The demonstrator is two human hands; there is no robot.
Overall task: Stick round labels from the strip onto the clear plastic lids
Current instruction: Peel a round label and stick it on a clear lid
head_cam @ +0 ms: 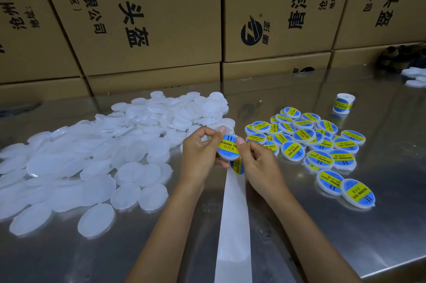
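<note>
Lid (228,147), round and clear plastic, is held up above a shiny metal table (322,225) between two bare hands, at the middle of the view. A blue and yellow round label reading "SOLDERING PASTE" covers its face. The left hand (200,151) grips the lid's left edge, thumb curled over the top rim and fingers behind. The right hand (258,163) pinches the lid's right edge, thumb tip pressing on the label and the other fingers curled beneath.

Just below the lid, another label (237,166) shows partly between the two hands, at the top end of a white backing strip (232,225). The strip runs from the hands down toward the bottom edge of the view, passing between the forearms.

To the left of the hands, a large heap of unlabelled lids (96,151) spreads across the table. To the right, near the right hand, lies a smaller pile of labelled lids (313,142), their blue and yellow faces up. Beyond that pile stands a roll of labels (343,103). Brown cardboard boxes (161,17) printed with black Chinese characters are stacked along the far side of the table.
</note>
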